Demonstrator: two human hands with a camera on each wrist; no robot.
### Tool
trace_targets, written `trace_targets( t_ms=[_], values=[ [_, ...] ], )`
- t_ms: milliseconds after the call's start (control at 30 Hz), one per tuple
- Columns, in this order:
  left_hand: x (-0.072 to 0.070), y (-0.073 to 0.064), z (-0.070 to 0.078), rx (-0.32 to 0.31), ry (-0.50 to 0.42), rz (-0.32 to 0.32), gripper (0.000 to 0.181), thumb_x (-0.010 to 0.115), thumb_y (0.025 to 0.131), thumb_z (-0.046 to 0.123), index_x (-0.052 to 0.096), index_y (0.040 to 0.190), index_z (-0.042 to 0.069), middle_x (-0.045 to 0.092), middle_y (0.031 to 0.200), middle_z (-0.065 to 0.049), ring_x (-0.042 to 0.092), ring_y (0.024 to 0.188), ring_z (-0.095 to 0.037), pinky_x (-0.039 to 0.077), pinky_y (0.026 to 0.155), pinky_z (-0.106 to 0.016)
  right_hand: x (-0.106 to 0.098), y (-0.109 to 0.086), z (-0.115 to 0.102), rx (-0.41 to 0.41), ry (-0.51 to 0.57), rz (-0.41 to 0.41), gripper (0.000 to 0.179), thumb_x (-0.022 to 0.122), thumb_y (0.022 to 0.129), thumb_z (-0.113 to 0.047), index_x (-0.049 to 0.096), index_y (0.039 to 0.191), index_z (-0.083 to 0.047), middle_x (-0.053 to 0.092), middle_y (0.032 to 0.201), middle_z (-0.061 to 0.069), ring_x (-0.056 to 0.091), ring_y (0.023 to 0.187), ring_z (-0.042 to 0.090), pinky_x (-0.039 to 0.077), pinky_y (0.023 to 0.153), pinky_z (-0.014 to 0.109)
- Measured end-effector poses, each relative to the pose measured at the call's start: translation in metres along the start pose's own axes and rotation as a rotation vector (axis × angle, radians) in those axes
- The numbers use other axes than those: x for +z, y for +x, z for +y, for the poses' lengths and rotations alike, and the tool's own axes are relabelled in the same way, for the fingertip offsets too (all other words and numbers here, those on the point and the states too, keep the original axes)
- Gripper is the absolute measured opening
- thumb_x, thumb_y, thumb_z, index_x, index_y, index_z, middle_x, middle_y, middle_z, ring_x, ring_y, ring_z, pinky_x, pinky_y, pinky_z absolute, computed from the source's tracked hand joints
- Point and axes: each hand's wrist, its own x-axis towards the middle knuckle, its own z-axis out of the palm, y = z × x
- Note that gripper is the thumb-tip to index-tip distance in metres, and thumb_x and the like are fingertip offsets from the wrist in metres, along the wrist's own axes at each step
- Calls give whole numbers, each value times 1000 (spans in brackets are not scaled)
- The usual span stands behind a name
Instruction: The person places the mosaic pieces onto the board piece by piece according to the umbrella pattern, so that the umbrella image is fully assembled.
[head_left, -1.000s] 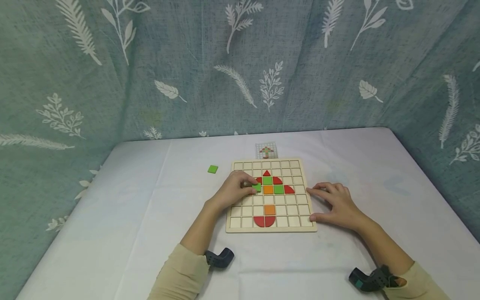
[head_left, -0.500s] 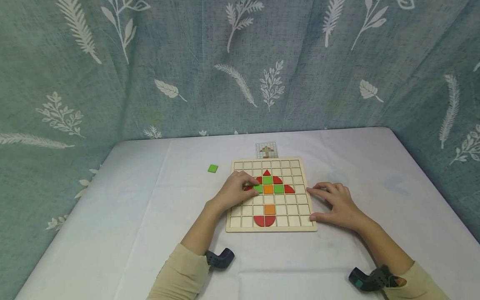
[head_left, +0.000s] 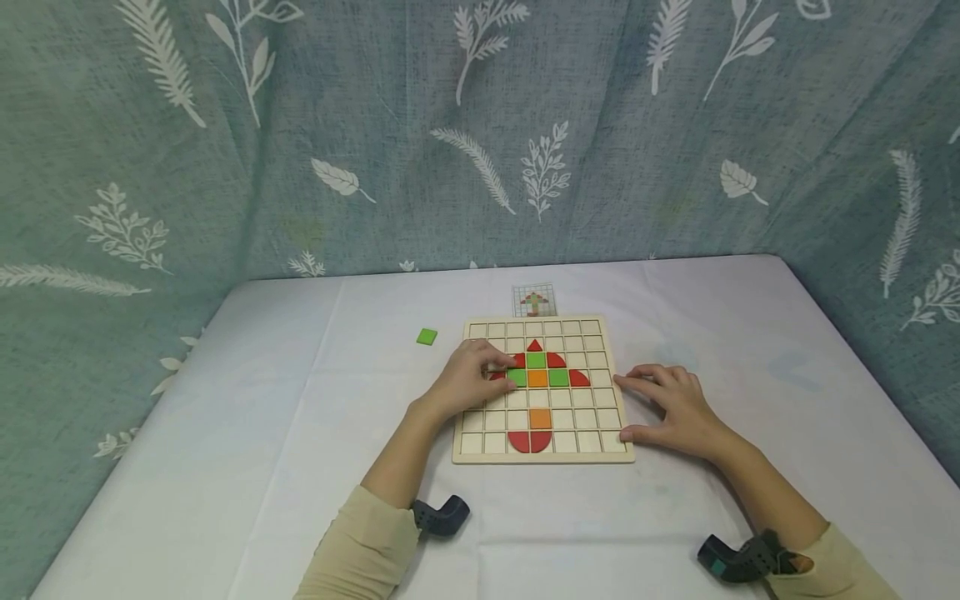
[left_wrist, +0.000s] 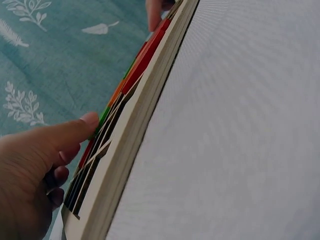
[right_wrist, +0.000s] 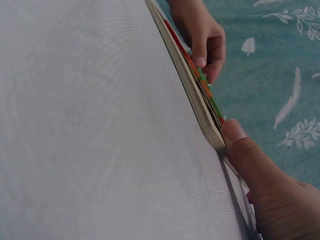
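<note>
A wooden grid board (head_left: 543, 458) lies on the white-covered table, bearing red, green and orange flat pieces. My left hand (head_left: 467, 379) reaches over its left side, with thumb and index fingertip at the edges of a green square tile (head_left: 518, 378). That tile lies in a cell left of an orange square (head_left: 537, 378). The hand partly covers a red piece (head_left: 498, 376) beside it. In the left wrist view the thumb (left_wrist: 89, 120) bends down to the green tile. At the board's right edge, my right hand (head_left: 671, 408) touches the frame with spread thumb and index finger.
A loose green tile (head_left: 427, 337) lies on the table left of the board. Behind the board a small pattern card (head_left: 534, 297) shows a similar coloured figure on a grid. A leaf-patterned curtain (head_left: 420, 208) hangs behind the table.
The green tile between my left fingers has gone from slightly raised and tilted to flat in its cell beside the orange square. My right hand has stayed at the board's edge.
</note>
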Motion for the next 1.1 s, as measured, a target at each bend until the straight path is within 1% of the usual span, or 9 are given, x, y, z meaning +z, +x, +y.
trace_targets(
  t_ms=[233, 433, 633, 833, 933, 1100],
  values=[
    [0, 0, -2, 8, 1, -8, 28, 78, 77, 31, 73, 101, 18, 58, 98, 5, 47, 101, -17, 40, 88, -37, 0, 1, 1, 1, 2, -3, 73, 81, 66, -45, 60, 128, -12, 53, 122, 9, 40, 104, 28, 26, 85, 47],
    [-5, 1, -1, -7, -15, 6, 31, 79, 75, 32, 73, 102, 20, 58, 98, 3, 46, 98, -16, 40, 86, -37, 0, 1, 2, -1, -3, 2, 74, 81, 65, -46, 60, 127, -13, 53, 122, 8, 40, 105, 28, 26, 84, 47],
    [-11, 0, -4, -39, -59, 28, 36, 80, 74, 32, 71, 106, 20, 58, 102, 4, 45, 97, -16, 40, 82, -36, 1, 1, 2, 1, 0, -3, 73, 81, 66, -46, 60, 128, -13, 53, 123, 9, 40, 106, 29, 26, 85, 48],
    [-15, -2, -12, -65, -64, 51, 39, 78, 76, 33, 69, 112, 19, 58, 101, 3, 44, 97, -17, 39, 81, -35, 1, 1, 1, 12, -8, -14, 74, 81, 66, -47, 60, 128, -13, 53, 123, 9, 40, 106, 29, 26, 85, 48],
    [-18, -2, -17, -86, -54, 74, 41, 78, 77, 33, 68, 113, 18, 57, 101, 2, 45, 95, -17, 39, 79, -34, 0, 1, 1, 13, -5, -14, 74, 81, 66, -46, 60, 128, -13, 53, 123, 10, 40, 106, 30, 26, 86, 48],
    [-25, -4, -27, -121, -56, 113, 42, 78, 76, 34, 68, 113, 18, 57, 103, 2, 46, 95, -18, 39, 81, -36, 0, 0, 0, 16, -1, -16, 73, 81, 66, -45, 60, 128, -12, 52, 123, 10, 40, 107, 30, 26, 86, 49]
  ],
)
